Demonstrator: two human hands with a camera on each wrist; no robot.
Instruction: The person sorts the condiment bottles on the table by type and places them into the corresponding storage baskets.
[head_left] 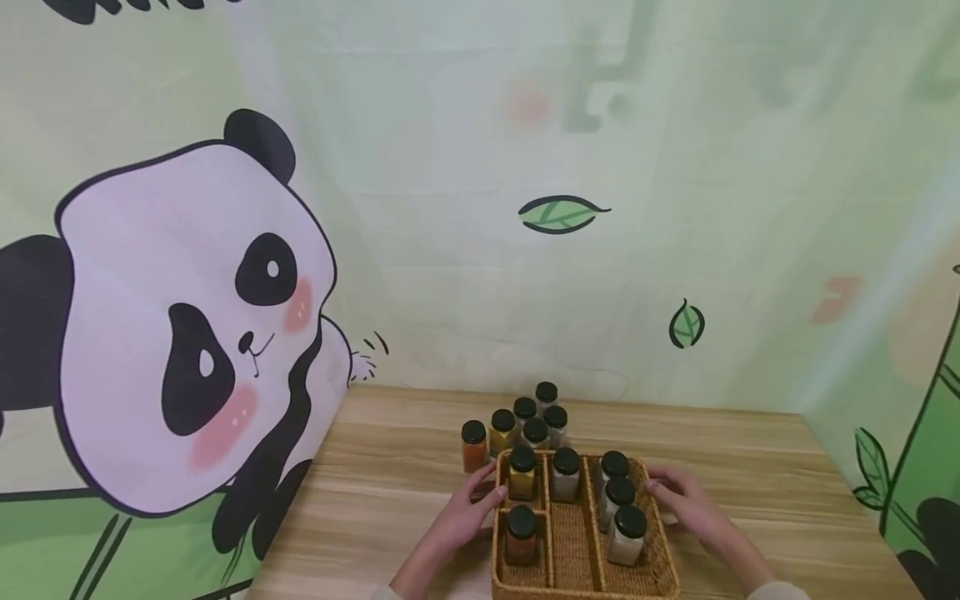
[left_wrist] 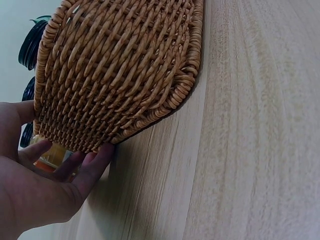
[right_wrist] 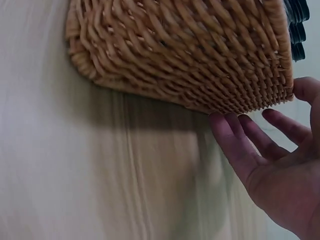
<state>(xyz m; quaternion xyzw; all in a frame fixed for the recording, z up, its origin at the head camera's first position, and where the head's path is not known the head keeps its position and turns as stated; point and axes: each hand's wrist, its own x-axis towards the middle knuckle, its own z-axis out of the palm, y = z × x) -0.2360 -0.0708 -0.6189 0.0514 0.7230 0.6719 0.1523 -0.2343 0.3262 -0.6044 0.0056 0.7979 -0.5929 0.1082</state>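
Note:
A brown wicker basket (head_left: 573, 546) with dividers is at the front of the table, held between both hands. My left hand (head_left: 462, 518) grips its left side, the thumb by the rim and the fingertips low on the weave in the left wrist view. On the opposite side my right hand (head_left: 693, 504) holds it the same way, thumb at the rim. Black-capped spice jars stand inside: a yellow jar (head_left: 522, 473) and a reddish-brown jar (head_left: 521, 537) in the left compartments, a pale jar (head_left: 565, 475) in the middle, and three, including a whitish jar (head_left: 627, 536), on the right.
Several more black-capped jars stand behind the basket, among them an orange-red jar (head_left: 474, 447) at the left and a yellow jar (head_left: 502, 433). The wooden table (head_left: 750, 475) ends at a wall cloth (head_left: 435, 250) printed with a panda and leaves.

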